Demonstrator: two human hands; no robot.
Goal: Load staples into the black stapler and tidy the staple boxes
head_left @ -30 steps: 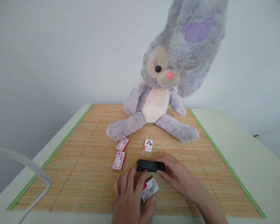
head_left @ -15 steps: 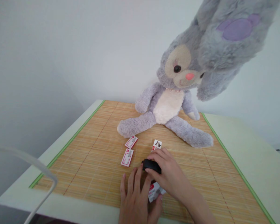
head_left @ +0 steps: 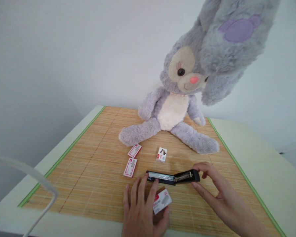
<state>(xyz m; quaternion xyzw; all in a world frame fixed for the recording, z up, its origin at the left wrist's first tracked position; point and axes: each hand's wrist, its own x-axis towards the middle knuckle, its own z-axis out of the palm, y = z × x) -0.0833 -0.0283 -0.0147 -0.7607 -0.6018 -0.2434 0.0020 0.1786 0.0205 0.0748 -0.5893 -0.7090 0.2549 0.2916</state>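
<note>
A black stapler (head_left: 161,177) lies folded open on the bamboo mat (head_left: 98,171), its silver staple channel showing and its top arm swung out to the right. Thumb and fingers of my right hand (head_left: 218,189) pinch the far end of that top arm. My left hand (head_left: 144,205) has its fingers spread, with fingertips touching the left end of the stapler's base. Between left thumb and index finger sits a white and red staple box (head_left: 162,201), partly covered by the hand. Something brown shows around that box; I cannot make out what it is.
Beyond the stapler stands a small white and red box (head_left: 161,154). Two flat red-edged boxes (head_left: 130,167) lie to its left. A grey plush rabbit (head_left: 174,112) sits at the back of the white table (head_left: 88,222). A white cable (head_left: 45,179) curves in at left.
The stapler has been opened out: my right hand has swung its top arm over to the right. My left hand has stayed near the stapler's left end. The view has shifted slightly.
</note>
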